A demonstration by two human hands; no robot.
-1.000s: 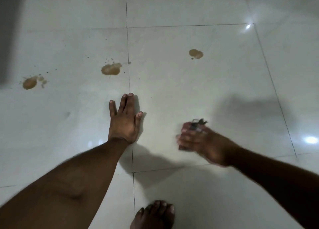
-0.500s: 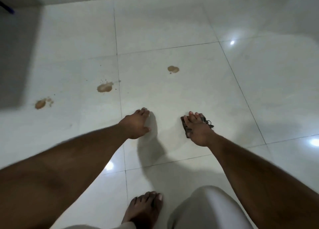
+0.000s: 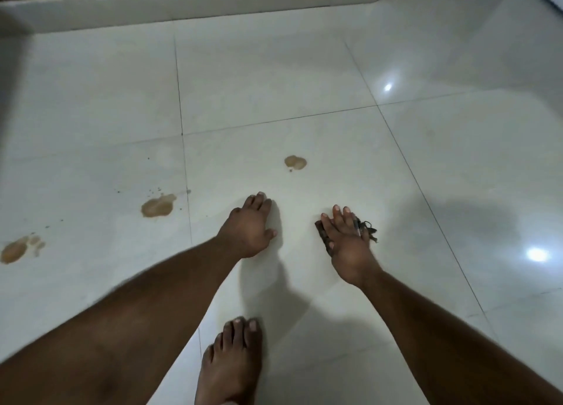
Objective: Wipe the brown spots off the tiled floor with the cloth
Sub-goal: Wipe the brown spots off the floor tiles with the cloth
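Both hands have slid forward; right hand [image 3: 347, 240] lies flat, fingers straight, pressing the cloth [image 3: 365, 229] to the floor [image 3: 457, 160]. Left hand [image 3: 248, 227] rests open. Three spots [image 3: 295, 162] remain unwiped ahead and leftward.

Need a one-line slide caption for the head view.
Right hand presses dark cloth on tiled floor; three brown spots unwiped.

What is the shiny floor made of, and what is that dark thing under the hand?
The floor looks like glazed ceramic or polished stone tile: pale, glossy, mirroring the lamps, with thin dark joints between squares. The cloth under the right hand seems woven fabric, dark and matte, with frayed threads at its edge; which fibre, I cannot tell.
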